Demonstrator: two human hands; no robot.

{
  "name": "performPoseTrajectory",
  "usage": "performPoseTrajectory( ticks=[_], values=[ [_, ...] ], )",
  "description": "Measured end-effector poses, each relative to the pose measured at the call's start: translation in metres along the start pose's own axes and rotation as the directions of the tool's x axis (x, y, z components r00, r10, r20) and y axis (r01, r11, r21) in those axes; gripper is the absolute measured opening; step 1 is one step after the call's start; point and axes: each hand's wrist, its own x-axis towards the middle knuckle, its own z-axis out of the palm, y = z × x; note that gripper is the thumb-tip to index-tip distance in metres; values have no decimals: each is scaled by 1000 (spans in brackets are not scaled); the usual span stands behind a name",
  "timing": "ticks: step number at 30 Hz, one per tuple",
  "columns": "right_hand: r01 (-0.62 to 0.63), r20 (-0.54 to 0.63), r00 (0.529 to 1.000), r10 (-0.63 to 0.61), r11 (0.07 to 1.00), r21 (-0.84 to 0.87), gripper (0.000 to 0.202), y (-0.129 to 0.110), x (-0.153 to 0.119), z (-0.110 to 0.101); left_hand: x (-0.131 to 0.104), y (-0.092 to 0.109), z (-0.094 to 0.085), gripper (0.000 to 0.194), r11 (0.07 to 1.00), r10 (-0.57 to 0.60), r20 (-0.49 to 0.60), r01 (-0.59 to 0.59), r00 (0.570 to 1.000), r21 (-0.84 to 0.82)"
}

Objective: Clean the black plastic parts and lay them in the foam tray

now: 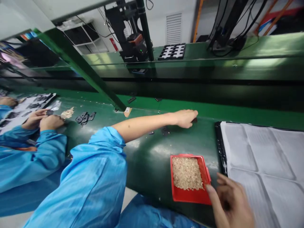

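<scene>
My left hand (186,118) reaches out over the green bench with its fingers curled closed. A small dark patch shows under its fingertips, too hidden to name. Close to that wrist lie small black plastic parts (165,130). My right hand (231,202) is at the lower right, thumb and fingers apart, with nothing visible between them. Its thumb is near the right side of a red tray (175,196), which holds a heap of small tan pieces (187,172).
A black tray covered by a white sheet (263,148) lies to the right. At left, a co-worker's hands (44,120) hold a small dark part, near black parts (85,117) and a tan pile (67,113). A green post (83,72) slants across the bench.
</scene>
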Motion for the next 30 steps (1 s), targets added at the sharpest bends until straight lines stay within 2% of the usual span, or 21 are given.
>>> performPoseTrajectory(
  ticks=[2, 5, 7, 10, 12, 14, 16, 19, 23, 25, 27, 30],
  values=[
    [84, 55, 995, -81, 995, -55, 52, -4, 20, 16, -9, 6, 20, 34, 999, 43, 6, -43, 999, 31],
    [111, 128, 987, -95, 986, -128, 38, -2, 36, 22, -19, 5, 33, 33, 993, 109, 22, -109, 994, 39],
    [83, 76, 995, -69, 979, -188, 37, 1, 40, 16, -32, -4, 34, 34, 986, 158, 25, -159, 987, 43],
    [-8, -93, 995, -22, 950, -312, 42, 2, 49, 5, -57, -23, 35, 36, 980, 197, 0, -197, 980, 3],
    [-39, -149, 989, -17, 930, -364, 45, 0, 60, 3, -71, -37, 41, 46, 979, 193, -58, -196, 979, -51],
    [-37, -154, 988, -23, 925, -377, 46, -2, 73, 6, -80, -46, 55, 63, 977, 183, -129, -195, 975, -90],
    [-37, -155, 988, -23, 926, -375, 45, -3, 85, 10, -86, -50, 72, 75, 977, 174, -164, -192, 971, -99],
    [-43, -189, 981, -32, 923, -382, 46, -3, 98, 17, -97, -46, 96, 76, 979, 174, -165, -188, 971, -73],
    [-46, -210, 977, -39, 922, -385, 53, 0, 103, 21, -122, -46, 105, 69, 976, 196, -207, -212, 958, -55],
    [-55, -208, 978, -29, 920, -387, 55, 0, 102, 21, -137, -55, 104, 67, 989, 122, -277, -141, 953, -50],
    [-67, -206, 978, -14, 923, -379, 60, -1, 100, 20, -150, -67, 104, 67, 998, -37, -340, 15, 940, -68],
    [-94, -214, 977, 22, 938, -334, 72, -6, 93, 18, -160, -78, 114, 73, 971, -240, -346, 217, 907, -105]
  ],
)
